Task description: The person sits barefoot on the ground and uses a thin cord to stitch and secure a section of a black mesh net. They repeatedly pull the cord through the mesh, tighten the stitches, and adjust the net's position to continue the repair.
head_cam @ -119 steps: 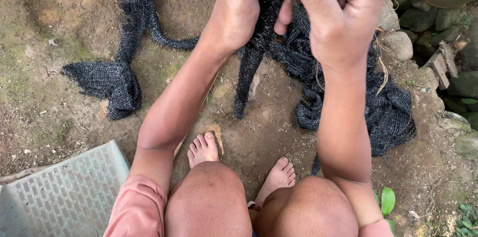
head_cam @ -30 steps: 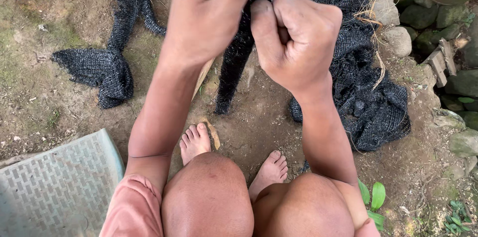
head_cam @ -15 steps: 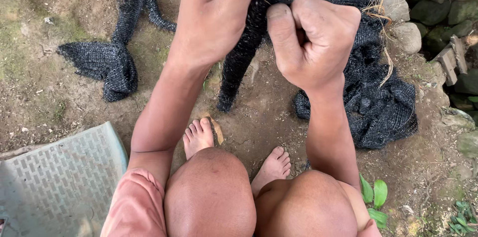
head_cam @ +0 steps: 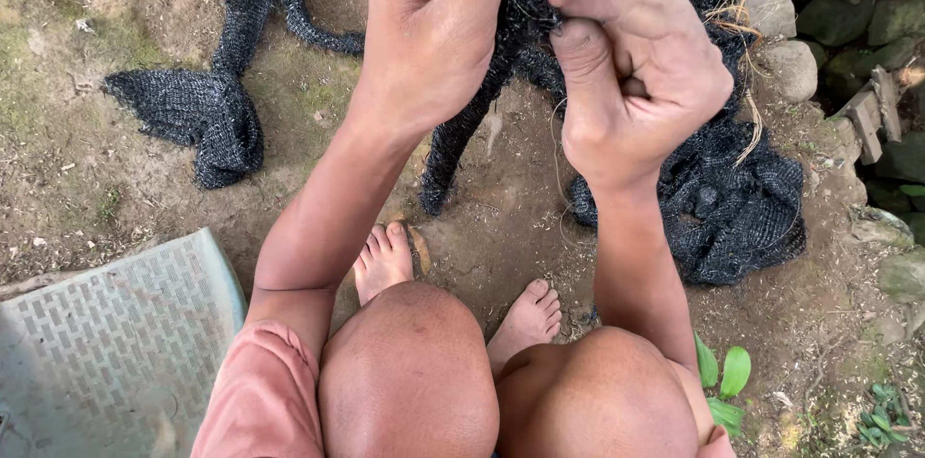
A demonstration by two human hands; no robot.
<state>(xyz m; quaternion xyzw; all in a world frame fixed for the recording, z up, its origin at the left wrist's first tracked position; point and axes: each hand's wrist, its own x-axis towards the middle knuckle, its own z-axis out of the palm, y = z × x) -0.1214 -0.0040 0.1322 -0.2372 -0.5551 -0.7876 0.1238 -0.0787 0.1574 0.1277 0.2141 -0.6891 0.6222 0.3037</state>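
A black mesh net (head_cam: pixel 742 198) lies bunched on the dirt at the right, and a twisted strand of it rises up to my hands. My left hand (head_cam: pixel 434 25) grips the strand near the top of the view. My right hand (head_cam: pixel 636 82) pinches the same strand just beside it, thumb pressed on the mesh. A loose end of the net (head_cam: pixel 453 155) hangs down between my forearms. A thin pale fibre (head_cam: pixel 559 145) dangles under my right hand. Another part of the net (head_cam: pixel 207 111) trails across the ground at the left.
My bare feet (head_cam: pixel 385 261) rest on brown dirt below my knees. A grey perforated plastic lid (head_cam: pixel 106 342) lies at the lower left. Stones (head_cam: pixel 795 63) and wood scraps line the right edge. Small green leaves (head_cam: pixel 723 376) grow at the lower right.
Both hands have come closer together on the net strand and nearer to the camera. My right thumb now presses on the mesh; the view shifted slightly.
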